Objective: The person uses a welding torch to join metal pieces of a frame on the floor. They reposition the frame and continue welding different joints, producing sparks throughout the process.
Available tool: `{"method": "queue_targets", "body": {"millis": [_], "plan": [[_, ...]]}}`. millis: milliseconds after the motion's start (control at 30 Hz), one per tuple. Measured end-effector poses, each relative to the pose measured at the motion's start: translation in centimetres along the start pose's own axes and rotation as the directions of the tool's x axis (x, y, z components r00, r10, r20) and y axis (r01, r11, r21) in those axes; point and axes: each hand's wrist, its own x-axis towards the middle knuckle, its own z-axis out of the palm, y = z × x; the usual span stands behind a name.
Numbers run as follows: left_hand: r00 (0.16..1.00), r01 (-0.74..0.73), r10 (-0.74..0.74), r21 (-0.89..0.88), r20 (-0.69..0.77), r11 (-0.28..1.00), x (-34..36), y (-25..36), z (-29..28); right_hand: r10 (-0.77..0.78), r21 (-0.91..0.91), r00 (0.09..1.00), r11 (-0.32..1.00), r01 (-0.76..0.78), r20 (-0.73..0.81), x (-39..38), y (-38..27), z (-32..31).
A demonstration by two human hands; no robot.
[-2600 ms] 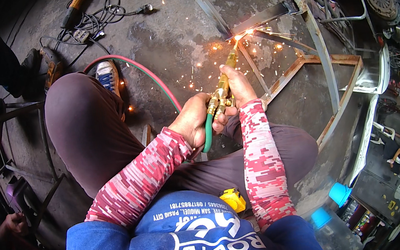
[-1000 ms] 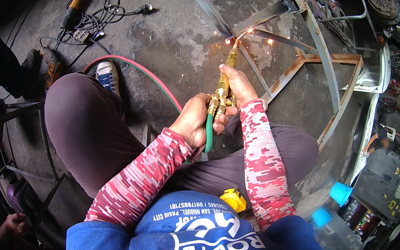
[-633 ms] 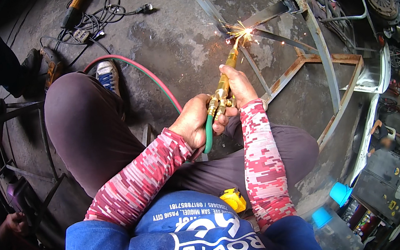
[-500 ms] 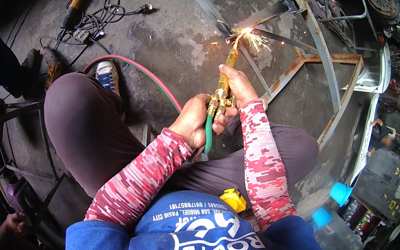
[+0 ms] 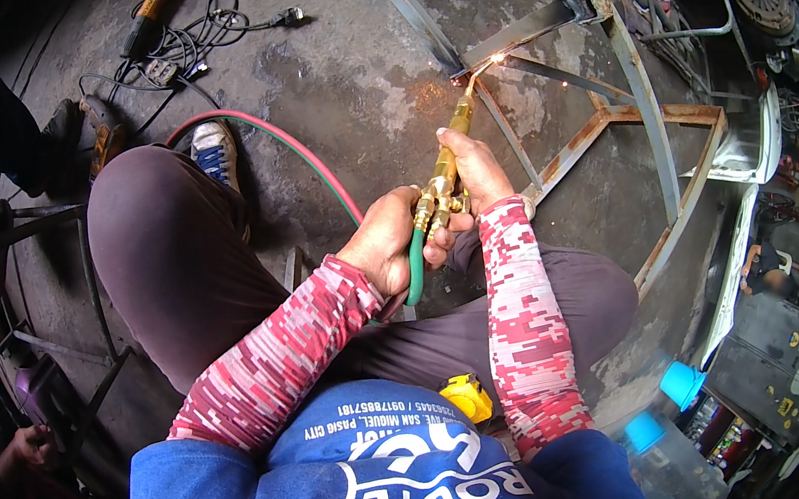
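Observation:
Both my hands are closed on a brass gas torch (image 5: pixel 445 171). My right hand (image 5: pixel 480 170) wraps round its upper body, and my left hand (image 5: pixel 386 239) grips the valve end, where a green hose (image 5: pixel 416 265) bends down. A thin flame leaves the tip and meets a glowing spot (image 5: pixel 498 59) on the edge of a flat metal bar (image 5: pixel 524 32). This bar spans two rails of an angle-iron frame (image 5: pixel 646 116) on the floor. The fingers of my left hand are partly hidden behind the torch.
Red and green hoses (image 5: pixel 289 138) curve over the concrete floor past my shoe (image 5: pixel 214 155). An orange-and-black power tool (image 5: pixel 149 18) lies with tangled black cable (image 5: pixel 200 35) at the upper left. A yellow tape measure (image 5: pixel 466 398) is by my waist. Another person's hand (image 5: pixel 34 445) shows at the left edge.
The wide spray of sparks at the torch tip has died down to a small glow with a thin flame. My hands and the torch have hardly moved.

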Motion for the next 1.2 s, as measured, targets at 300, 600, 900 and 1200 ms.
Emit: {"method": "queue_targets", "body": {"millis": [300,600,900,1200], "plan": [[1.0,0.014,-0.014,-0.016,0.01,1.0,-0.03,0.01,0.02,-0.005,0.001,1.0,1.0,0.005,-0.002,0.02,-0.11,-0.04],[1.0,0.001,-0.001,-0.011,0.014,1.0,0.04,0.06,0.03,-0.001,-0.002,1.0,1.0,0.001,-0.002,0.1,-0.18,-0.16],[1.0,-0.001,0.002,-0.016,0.022,1.0,0.04,0.06,0.11,-0.004,-0.024,1.0,1.0,0.004,-0.006,0.14,-0.24,-0.25],[1.0,-0.009,0.009,-0.001,0.021,1.0,0.07,0.05,0.18,-0.004,-0.014,1.0,1.0,0.004,-0.003,0.07,-0.36,-0.19]]}}
